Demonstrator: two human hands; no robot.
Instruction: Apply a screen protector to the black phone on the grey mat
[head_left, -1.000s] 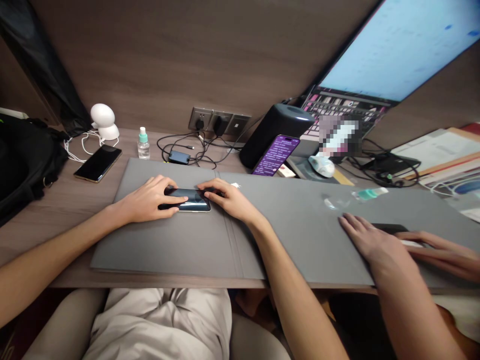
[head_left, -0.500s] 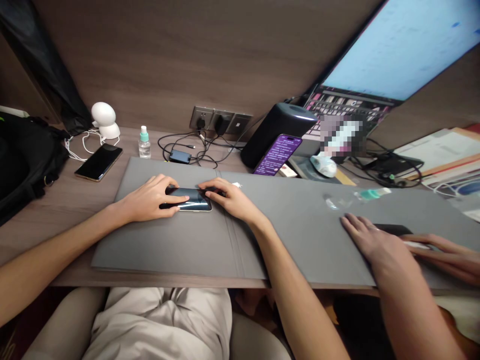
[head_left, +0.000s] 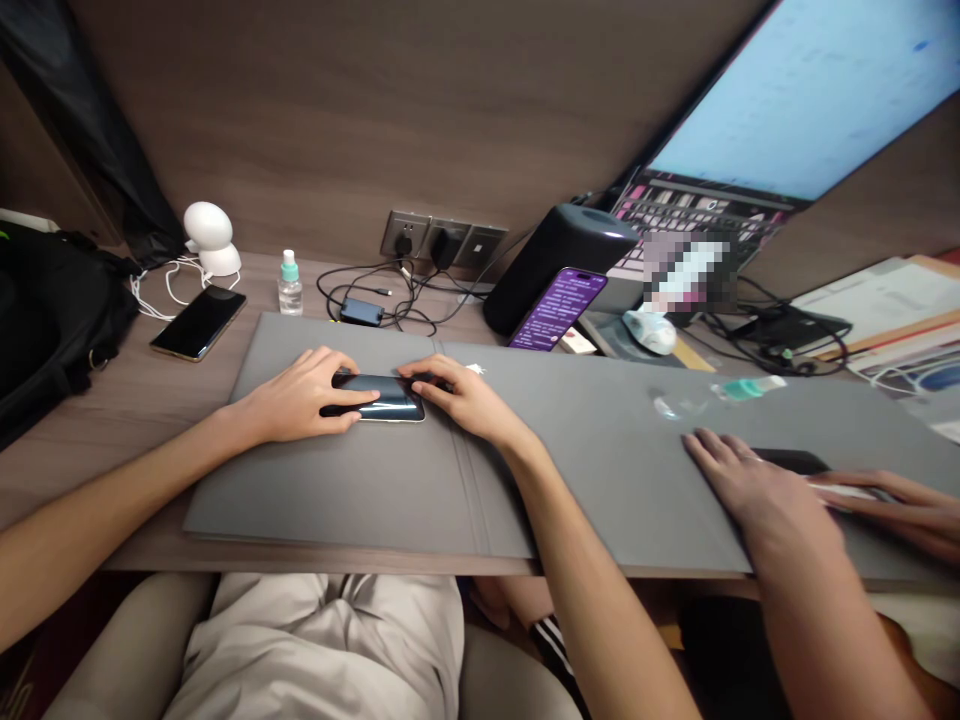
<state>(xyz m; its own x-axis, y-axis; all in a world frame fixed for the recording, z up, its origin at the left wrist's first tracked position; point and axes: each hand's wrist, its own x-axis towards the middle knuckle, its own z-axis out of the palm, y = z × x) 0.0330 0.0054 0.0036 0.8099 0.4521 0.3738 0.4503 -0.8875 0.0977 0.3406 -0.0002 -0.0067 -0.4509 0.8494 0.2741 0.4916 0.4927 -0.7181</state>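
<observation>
A smartphone (head_left: pixel 394 404) with a dark, glossy screen lies flat on the grey desk mat (head_left: pixel 330 500), its long side running left to right. My left hand (head_left: pixel 311 395) holds its left end, thumb at the near edge, one finger stretched across the screen and other fingers at the far edge. The right end is held by my right hand (head_left: pixel 454 392), with a finger along the far corner and the thumb near the right edge. Part of the phone is hidden under my fingers.
Beyond the mat stand a small spray bottle (head_left: pixel 290 285), a charger (head_left: pixel 361 312) with tangled cables, a black cylinder (head_left: pixel 551 255) and a phone with a purple screen (head_left: pixel 559 310). Another black phone (head_left: pixel 199 322) lies left. A co-worker's hands (head_left: pixel 757 480) work at the right.
My hands and the smartphone have hardly moved. At the right, the co-worker's hands shifted slightly, and a striped dark piece of clothing now shows below the desk.
</observation>
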